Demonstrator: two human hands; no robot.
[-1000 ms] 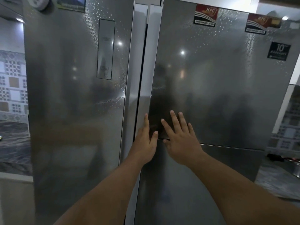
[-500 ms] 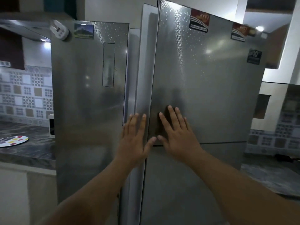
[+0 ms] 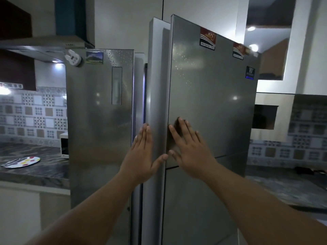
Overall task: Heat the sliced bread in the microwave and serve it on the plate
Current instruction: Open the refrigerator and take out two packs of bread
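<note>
Steel-grey upper right refrigerator door [image 3: 212,103] has swung ajar since earlier; flat, empty left hand [image 3: 139,156] and right hand [image 3: 192,152] press it, bread retrieval pending.

The plate [image 3: 22,162] lies on the counter [image 3: 44,174] left of the fridge [image 3: 99,129], with the microwave [image 3: 64,144] behind it, against the fridge's side.
</note>
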